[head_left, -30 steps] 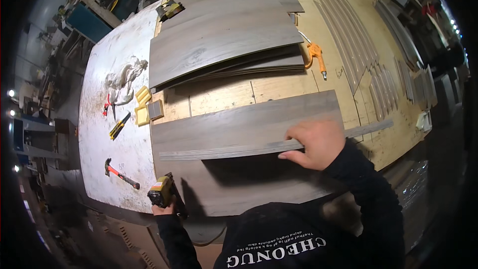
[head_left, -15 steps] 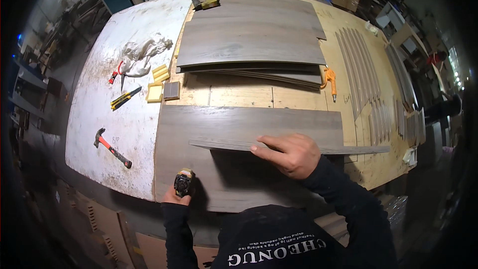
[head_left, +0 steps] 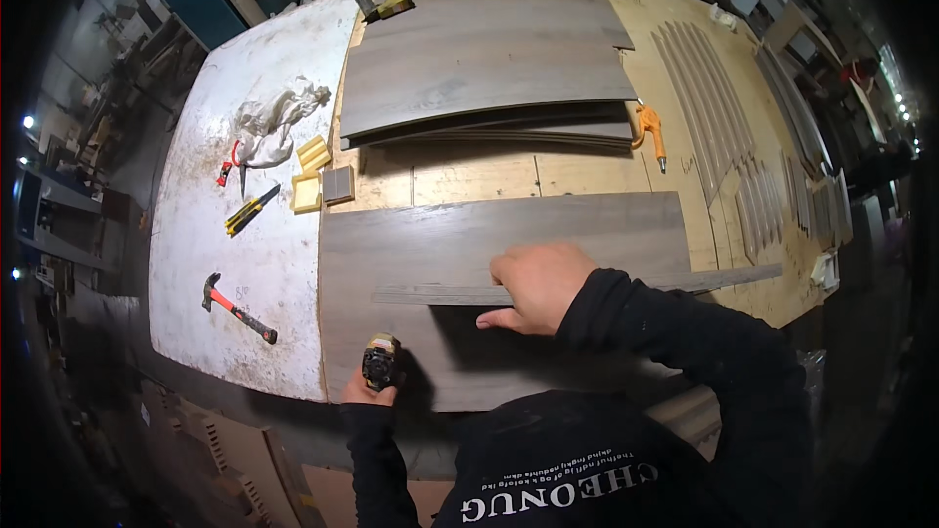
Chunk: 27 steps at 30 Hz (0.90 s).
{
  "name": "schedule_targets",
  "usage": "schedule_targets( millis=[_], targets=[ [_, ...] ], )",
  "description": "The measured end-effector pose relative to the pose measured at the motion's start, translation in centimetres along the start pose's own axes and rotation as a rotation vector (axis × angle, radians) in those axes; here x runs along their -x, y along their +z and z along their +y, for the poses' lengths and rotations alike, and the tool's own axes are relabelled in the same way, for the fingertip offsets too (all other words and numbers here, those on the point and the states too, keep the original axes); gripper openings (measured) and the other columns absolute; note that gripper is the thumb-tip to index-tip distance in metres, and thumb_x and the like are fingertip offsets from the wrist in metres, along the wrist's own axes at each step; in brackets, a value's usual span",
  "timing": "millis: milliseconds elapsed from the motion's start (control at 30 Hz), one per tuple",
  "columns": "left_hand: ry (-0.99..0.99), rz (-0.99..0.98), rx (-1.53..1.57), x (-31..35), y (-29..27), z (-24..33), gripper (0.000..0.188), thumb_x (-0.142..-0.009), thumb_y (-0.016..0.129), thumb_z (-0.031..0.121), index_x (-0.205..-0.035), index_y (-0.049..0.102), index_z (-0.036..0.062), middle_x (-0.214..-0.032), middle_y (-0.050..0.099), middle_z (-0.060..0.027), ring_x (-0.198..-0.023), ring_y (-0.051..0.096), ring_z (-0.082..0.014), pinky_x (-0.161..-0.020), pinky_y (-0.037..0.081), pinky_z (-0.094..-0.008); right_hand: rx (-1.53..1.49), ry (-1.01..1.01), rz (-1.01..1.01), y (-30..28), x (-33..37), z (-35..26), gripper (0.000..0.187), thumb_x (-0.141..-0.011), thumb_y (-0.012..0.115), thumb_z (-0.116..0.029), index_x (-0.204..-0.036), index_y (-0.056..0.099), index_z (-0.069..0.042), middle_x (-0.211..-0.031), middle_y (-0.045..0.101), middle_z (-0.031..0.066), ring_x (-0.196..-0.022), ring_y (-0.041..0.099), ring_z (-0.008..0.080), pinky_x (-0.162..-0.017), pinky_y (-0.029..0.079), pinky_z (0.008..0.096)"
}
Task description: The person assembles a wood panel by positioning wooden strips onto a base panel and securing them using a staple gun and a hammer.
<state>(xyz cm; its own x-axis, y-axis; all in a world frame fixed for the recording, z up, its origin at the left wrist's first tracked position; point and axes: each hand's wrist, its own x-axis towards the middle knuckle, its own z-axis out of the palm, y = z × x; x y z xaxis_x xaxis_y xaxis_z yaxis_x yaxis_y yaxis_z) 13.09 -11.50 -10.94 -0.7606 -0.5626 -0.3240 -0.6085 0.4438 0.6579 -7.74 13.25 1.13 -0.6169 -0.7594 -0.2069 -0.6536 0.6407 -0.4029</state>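
Note:
A grey wood-grain panel (head_left: 509, 230) lies flat in front of me. Across it stands a narrower grey board (head_left: 421, 295) on edge, its top edge facing up and its right end reaching past the panel. My right hand (head_left: 543, 288) grips this board from above, fingers over the far side and thumb on the near side. My left hand (head_left: 370, 391) is closed round a yellow-and-black power tool (head_left: 381, 362), seen end-on, near the panel's front left. Its lower part and the grip are mostly hidden.
A stack of grey panels (head_left: 479, 49) lies farther back, with another yellow-and-black tool (head_left: 384, 4) at its corner. An orange air blow gun (head_left: 650, 132) and wooden strips (head_left: 699, 88) are at right. At left are a hammer (head_left: 240, 309), yellow-handled cutter (head_left: 252, 210) and cloth (head_left: 279, 127).
My right hand has changed from fingers stretched along the board's top edge to a grip over it. The left hand still holds the power tool; the whole view has shifted slightly.

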Motion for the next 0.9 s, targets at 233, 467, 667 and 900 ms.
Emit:
schedule_targets(
  millis=[233, 467, 667, 900],
  targets=[
    [-0.049, 0.011, -0.06, 0.1, 0.0, 0.5, 0.034, -0.061, 0.065, 0.01, -0.095, 0.06, 0.0045, -0.074, 0.062, -0.0112, -0.069, 0.062, -0.0246, -0.067, 0.047, -0.032, -0.009, -0.017, 0.082, 0.5, 0.0, -0.2, 0.036, -0.069, 0.073, -0.031, -0.08, 0.055, -0.002, -0.079, 0.059, 0.0131, -0.077, 0.059, 0.0334, -0.066, 0.048, 0.0407],
    [0.038, 0.035, 0.008, -0.3, 0.2, -1.3, 0.034, -0.063, 0.066, 0.012, -0.096, 0.06, 0.0049, -0.073, 0.062, -0.0127, -0.069, 0.062, -0.0259, -0.067, 0.047, -0.0331, -0.023, 0.013, -0.032, 0.2, -0.3, -0.4, 0.03, -0.07, 0.072, -0.025, -0.078, 0.055, -0.001, -0.078, 0.06, 0.015, -0.077, 0.06, 0.0344, -0.067, 0.049, 0.0414],
    [0.146, 0.241, -0.333, -5.2, -1.3, -2.0, 0.048, -0.068, 0.062, 0.014, -0.115, 0.053, 0.0103, -0.077, 0.062, -0.0176, -0.072, 0.061, -0.0352, -0.064, 0.048, -0.0413, 0.022, -0.032, -0.001, 0.3, 0.6, -0.6, 0.015, -0.072, 0.062, -0.015, -0.07, 0.06, -0.001, -0.072, 0.063, 0.0171, -0.07, 0.062, 0.0335, -0.063, 0.05, 0.0401],
    [0.476, 0.327, -0.502, -10.9, -1.0, -2.5, 0.059, -0.073, 0.068, 0.024, -0.125, 0.048, 0.0049, -0.113, 0.049, -0.023, -0.103, 0.05, -0.0369, -0.086, 0.042, -0.0391, 0.144, -0.098, 0.27, 2.4, 3.0, -1.4, 0.013, -0.074, 0.055, -0.018, -0.073, 0.051, -0.005, -0.071, 0.053, 0.0085, -0.064, 0.057, 0.0246, -0.056, 0.049, 0.0346]
  ],
)
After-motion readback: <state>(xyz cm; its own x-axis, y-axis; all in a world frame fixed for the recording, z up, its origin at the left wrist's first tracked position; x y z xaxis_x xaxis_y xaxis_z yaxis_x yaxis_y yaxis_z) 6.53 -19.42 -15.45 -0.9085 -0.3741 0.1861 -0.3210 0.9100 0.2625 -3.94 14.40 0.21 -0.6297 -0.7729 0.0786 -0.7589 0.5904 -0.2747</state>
